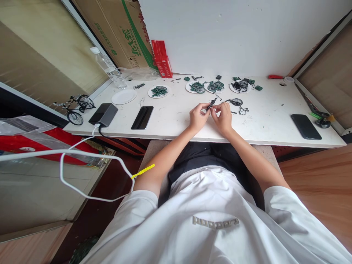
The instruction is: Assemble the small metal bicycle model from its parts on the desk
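Between my hands is a small black model bicycle part (211, 105), thin and tilted up to the right. My left hand (199, 116) pinches it from the left with thumb and fingers. From the other side, my right hand (223, 116) grips it too, fingers closed; its exact shape is partly hidden by the fingertips. Just right of my hands lie a black miniature wheel piece (235, 102) and a handlebar-like piece with a ring (243, 110). A thin part (217, 96) lies just beyond my fingers.
Plates of green and black bicycle parts (159, 91) line the back. A finished-looking model bicycle (75, 108) stands at left, near a charger box (103, 114) and a bottle (108, 68). Phones (142, 117) lie on both sides. A white cable (99, 155) hangs at left.
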### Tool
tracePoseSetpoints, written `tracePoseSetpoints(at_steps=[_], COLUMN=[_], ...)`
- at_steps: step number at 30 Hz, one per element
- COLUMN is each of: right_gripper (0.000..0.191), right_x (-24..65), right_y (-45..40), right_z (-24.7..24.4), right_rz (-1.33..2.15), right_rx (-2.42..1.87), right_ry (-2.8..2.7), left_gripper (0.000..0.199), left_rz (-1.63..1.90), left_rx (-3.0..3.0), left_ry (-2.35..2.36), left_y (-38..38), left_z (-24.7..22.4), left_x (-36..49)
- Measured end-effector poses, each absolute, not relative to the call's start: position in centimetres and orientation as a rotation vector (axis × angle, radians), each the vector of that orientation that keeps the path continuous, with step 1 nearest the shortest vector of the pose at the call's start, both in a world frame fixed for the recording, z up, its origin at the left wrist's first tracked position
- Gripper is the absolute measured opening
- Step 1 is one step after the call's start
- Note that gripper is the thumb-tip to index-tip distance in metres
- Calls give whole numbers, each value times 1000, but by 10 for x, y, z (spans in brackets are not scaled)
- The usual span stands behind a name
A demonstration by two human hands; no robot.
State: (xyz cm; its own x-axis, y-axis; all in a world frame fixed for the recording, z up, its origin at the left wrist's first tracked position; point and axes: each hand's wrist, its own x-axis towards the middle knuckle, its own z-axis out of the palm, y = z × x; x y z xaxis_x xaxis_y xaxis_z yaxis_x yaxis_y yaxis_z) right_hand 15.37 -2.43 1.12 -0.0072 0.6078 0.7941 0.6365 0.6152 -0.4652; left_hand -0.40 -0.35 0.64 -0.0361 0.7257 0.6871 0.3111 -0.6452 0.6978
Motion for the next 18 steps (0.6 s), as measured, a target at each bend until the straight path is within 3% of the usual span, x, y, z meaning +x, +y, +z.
tracePoseSetpoints(at_steps=[18], right_gripper=[39], right_x=[156], right_y=[-22], right_z=[13], right_rz=[112], right_rx=[-1003], right_ry=[-1648], left_gripper=[27], left_rz=[1782], left_rx=[2013], left_ry=[1087], left_y=[-5], left_z=[7], left_x=[-5])
